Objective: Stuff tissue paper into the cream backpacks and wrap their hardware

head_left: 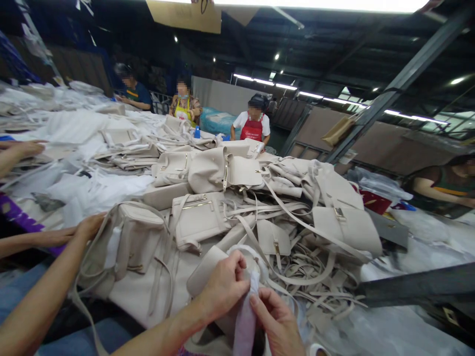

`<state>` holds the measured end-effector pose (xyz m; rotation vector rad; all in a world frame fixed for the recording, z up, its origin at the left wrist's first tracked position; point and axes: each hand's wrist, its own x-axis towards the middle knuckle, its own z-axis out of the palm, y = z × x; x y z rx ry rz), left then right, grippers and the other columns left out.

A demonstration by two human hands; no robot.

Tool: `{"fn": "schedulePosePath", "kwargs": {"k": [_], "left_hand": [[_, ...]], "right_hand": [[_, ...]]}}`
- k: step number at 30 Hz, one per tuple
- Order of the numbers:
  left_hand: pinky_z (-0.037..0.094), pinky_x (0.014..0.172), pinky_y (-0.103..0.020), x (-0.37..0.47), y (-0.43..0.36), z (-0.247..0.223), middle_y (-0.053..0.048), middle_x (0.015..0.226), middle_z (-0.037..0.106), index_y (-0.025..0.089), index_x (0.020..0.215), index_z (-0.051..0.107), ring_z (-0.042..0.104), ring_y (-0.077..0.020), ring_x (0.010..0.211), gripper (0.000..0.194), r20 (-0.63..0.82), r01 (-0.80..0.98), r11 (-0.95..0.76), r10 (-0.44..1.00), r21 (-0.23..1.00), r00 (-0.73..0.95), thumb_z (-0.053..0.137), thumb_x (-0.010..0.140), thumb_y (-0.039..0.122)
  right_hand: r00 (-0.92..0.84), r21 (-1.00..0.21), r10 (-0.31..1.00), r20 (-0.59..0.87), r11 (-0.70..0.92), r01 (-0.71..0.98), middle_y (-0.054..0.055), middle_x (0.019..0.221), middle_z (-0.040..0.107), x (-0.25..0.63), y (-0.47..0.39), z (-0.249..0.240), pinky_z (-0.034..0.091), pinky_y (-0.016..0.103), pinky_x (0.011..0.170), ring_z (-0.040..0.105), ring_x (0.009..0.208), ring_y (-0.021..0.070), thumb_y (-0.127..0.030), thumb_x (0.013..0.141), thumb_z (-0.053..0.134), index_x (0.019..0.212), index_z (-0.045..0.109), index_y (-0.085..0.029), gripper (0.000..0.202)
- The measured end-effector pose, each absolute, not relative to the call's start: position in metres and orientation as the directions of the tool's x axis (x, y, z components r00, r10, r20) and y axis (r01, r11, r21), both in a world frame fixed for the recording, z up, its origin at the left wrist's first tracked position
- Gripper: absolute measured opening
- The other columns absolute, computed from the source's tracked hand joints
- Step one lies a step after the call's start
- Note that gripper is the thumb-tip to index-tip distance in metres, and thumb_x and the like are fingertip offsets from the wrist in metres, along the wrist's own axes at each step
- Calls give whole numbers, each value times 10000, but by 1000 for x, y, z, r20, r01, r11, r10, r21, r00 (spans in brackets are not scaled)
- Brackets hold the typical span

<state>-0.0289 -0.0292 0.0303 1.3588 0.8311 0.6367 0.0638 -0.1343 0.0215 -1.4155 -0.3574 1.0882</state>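
Observation:
My left hand (226, 279) and my right hand (277, 319) are close together at the bottom centre. Both pinch a strip of thin white wrapping (245, 324), which looks faintly lilac lower down; I cannot tell whether it is paper or cloth. Behind my fingers is a round, pale edge, partly covered. Beside my left hand lies a smooth beige bag flap (204, 272). A beige flap with a gold clasp (274, 237) rests just beyond my hands. To their right is a heap of loose beige straps (315, 277).
A neighbour's hand (91, 226) touches a beige backpack (143, 237) at left. Beige bags (208, 170) and white wrapping (100, 190) pile across the table. A dark metal bar (415, 284) juts in at right. Several people work around the table.

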Motion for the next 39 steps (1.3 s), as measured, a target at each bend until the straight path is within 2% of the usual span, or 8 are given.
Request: {"fn": "schedulePosePath", "kwargs": {"k": [3, 8, 13, 15, 20, 27, 31, 39], "left_hand": [[251, 537, -244, -29, -35, 36, 31, 551, 470, 185, 602, 544, 393, -121, 553, 86, -124, 118, 66, 794, 991, 595, 520, 633, 108], [274, 546, -234, -32, -40, 46, 23, 587, 496, 152, 659, 618, 387, -110, 556, 92, -293, 22, 410, 613, 912, 734, 542, 634, 198], [307, 543, -220, -31, -42, 47, 27, 581, 511, 150, 659, 584, 407, -95, 548, 162, -333, -58, 515, 631, 855, 701, 660, 629, 290], [315, 527, -213, -31, -43, 44, 28, 582, 523, 152, 671, 573, 416, -87, 530, 182, -341, -61, 538, 614, 841, 712, 672, 633, 299], [378, 523, -204, -30, -47, 36, 12, 615, 596, 175, 743, 519, 541, -111, 547, 233, -308, -77, 496, 646, 865, 698, 694, 651, 299], [353, 357, -179, -27, -48, 33, 64, 495, 538, 216, 774, 451, 453, -89, 357, 294, -426, 38, 520, 652, 853, 627, 643, 689, 423], [236, 307, -147, -29, -47, 32, 61, 481, 533, 211, 736, 455, 357, -51, 309, 273, -397, 101, 433, 677, 896, 619, 628, 710, 420], [318, 374, -168, -30, -52, 28, 27, 504, 566, 192, 691, 492, 440, -72, 378, 325, -276, 87, 295, 692, 951, 667, 636, 755, 476]], "right_hand": [[551, -913, 749, -369, -180, -366, -31, 546, 601, 61, -132, 23, 377, 207, 493, 488, 501, 105, -476, 552, 839, 645, 656, -172, 366], [565, -905, 741, -362, -132, -405, -35, 496, 596, 59, -133, 23, 367, 191, 463, 496, 463, 98, -421, 545, 865, 627, 576, -178, 386], [456, -824, 770, -446, -155, -545, -26, 553, 606, 66, -136, 22, 382, 193, 441, 507, 457, 103, -511, 604, 817, 938, 670, -176, 495], [427, -818, 774, -468, -197, -540, -32, 546, 567, 70, -136, 24, 349, 184, 418, 469, 452, 92, -567, 627, 778, 931, 697, -161, 514], [588, -926, 723, -363, -208, -315, -42, 490, 524, 72, -127, 34, 328, 187, 443, 431, 461, 80, -522, 574, 818, 615, 652, -147, 413], [543, -963, 801, -253, -158, -216, 9, 614, 659, 69, -123, 31, 430, 214, 521, 554, 547, 128, -495, 689, 745, 733, 702, -168, 333], [486, -921, 810, -330, -163, -354, 0, 595, 652, 70, -125, 31, 439, 206, 486, 562, 512, 120, -507, 670, 760, 854, 678, -162, 399], [530, -919, 778, -336, -149, -364, -80, 427, 472, 65, -114, 29, 270, 174, 385, 363, 380, 55, -539, 647, 755, 691, 615, -157, 409]]}}
